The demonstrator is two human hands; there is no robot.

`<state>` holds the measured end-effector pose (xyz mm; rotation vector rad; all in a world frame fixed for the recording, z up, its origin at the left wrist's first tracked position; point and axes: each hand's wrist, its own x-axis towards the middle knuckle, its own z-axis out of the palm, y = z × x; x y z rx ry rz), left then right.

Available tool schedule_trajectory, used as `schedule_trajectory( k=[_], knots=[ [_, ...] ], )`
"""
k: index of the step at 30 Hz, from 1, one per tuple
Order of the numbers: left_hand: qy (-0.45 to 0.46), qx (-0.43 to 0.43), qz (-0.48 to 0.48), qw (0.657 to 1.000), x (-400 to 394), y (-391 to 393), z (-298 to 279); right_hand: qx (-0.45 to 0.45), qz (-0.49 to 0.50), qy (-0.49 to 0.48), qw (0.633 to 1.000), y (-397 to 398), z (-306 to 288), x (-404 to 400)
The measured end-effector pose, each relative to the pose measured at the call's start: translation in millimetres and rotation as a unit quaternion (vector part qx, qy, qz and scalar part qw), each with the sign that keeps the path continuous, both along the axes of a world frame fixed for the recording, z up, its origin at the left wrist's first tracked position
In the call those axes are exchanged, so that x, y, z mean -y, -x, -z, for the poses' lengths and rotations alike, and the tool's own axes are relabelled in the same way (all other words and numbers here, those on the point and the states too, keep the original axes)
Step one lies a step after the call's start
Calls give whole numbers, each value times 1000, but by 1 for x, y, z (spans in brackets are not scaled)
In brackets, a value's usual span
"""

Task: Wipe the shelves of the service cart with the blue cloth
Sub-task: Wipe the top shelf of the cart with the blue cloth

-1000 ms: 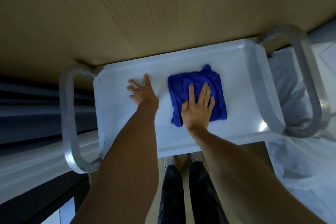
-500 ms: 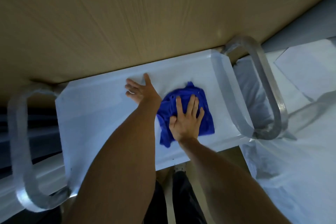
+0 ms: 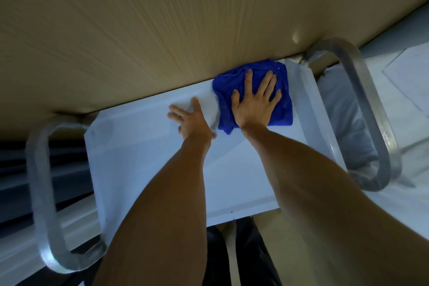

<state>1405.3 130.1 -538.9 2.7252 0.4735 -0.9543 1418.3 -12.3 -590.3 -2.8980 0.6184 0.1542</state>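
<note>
A tan wood-grain panel (image 3: 144,30) filled the upper part of the view, w/ fine streaks running along it & a small bright glare spot near its right edge. At left, dark horizontal bands (image 3: 14,169) sat behind a pale strip (image 3: 14,260) that ran toward the bottom-left corner; too blurred to tell what either was. At right, a white surface (image 3: 408,81) showed faint angled outlines, & a rumpled pale sheet (image 3: 348,134) lay next to it. At bottom centre, the person's dark trousers (image 3: 253,258) stood over a strip of light-brown floor (image 3: 229,230), seen between the legs.
</note>
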Motion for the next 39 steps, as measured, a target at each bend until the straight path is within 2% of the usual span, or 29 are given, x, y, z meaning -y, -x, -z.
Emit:
schedule_trajectory(
  k=[4,8,15,18,20,25,31,39],
  knots=[
    [2,5,-1,1000,0,2,-4,15,21,-16,1000,21,-1,-2],
    [8,-3,-1,1000,2,3,-8,9,28,-12,999,81,-3,7],
    [-33,-14,9,999,3,4,-7,-33,88,-7,996,217,-12,6],
    [-69,-30,17,997,8,4,-7,-41,109,-4,993,232,-14,9],
    [-85,-30,2,996,23,-2,-10,-48,110,-1,993,226,-16,7],
    [-47,-103,-47,992,70,-25,-19,-50,104,18,993,213,-10,7],
    [-57,-65,-29,996,76,-28,-19,-51,104,12,993,190,-10,14],
    [-80,-64,-14,995,85,-32,0,-12,10,-4,1000,7,3,81]
  ],
)
